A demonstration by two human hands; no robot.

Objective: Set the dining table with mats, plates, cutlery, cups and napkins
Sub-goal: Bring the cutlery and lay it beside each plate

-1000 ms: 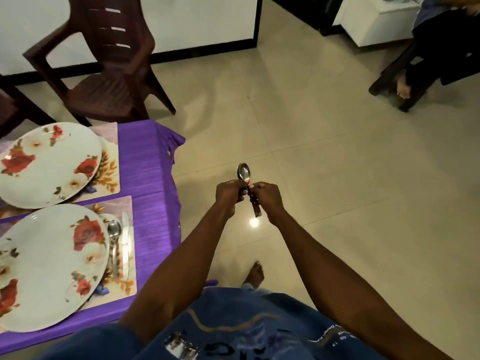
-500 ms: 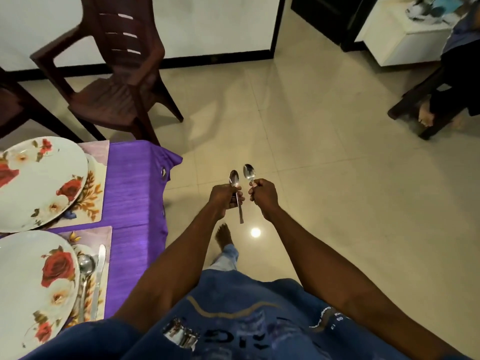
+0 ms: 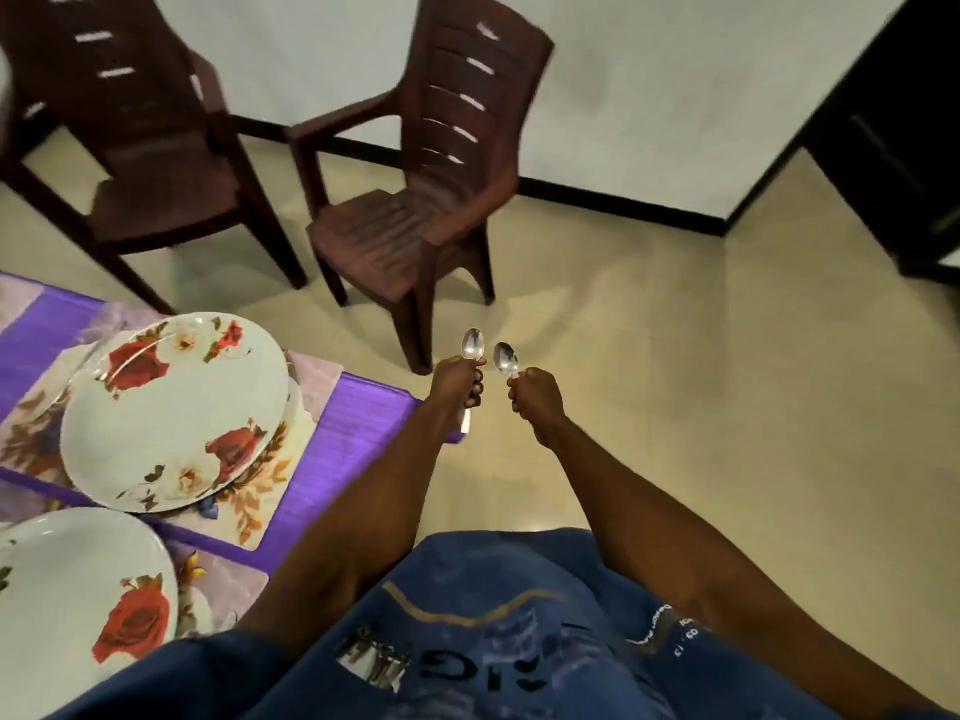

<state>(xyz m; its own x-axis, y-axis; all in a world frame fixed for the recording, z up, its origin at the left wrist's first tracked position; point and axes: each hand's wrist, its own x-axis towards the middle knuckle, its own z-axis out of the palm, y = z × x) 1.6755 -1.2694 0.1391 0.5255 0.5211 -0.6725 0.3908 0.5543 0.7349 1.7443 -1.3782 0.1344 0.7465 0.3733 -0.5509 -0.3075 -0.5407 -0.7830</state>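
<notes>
Shiny metal spoons stick up from both fists. The left hand (image 3: 457, 381) is curled tight round the left spoon (image 3: 471, 345), and the right hand (image 3: 535, 402) is curled tight round the right spoon (image 3: 505, 358). Both spoons are up in the air, just past the corner of the purple table (image 3: 358, 407), over the floor.

A second ago the two hands were pressed together on one bunch of spoons. Now they have come apart, with one spoon in each. The view has swung too, so the far plate (image 3: 174, 410) on its flowery mat (image 3: 249, 506) sits closer to the left hand, and a brown chair (image 3: 415, 200) stands beyond the table corner.

I think this means a spoon is ready for the far plate, which has none beside it. The near plate (image 3: 78, 605) lies closer to the body.
</notes>
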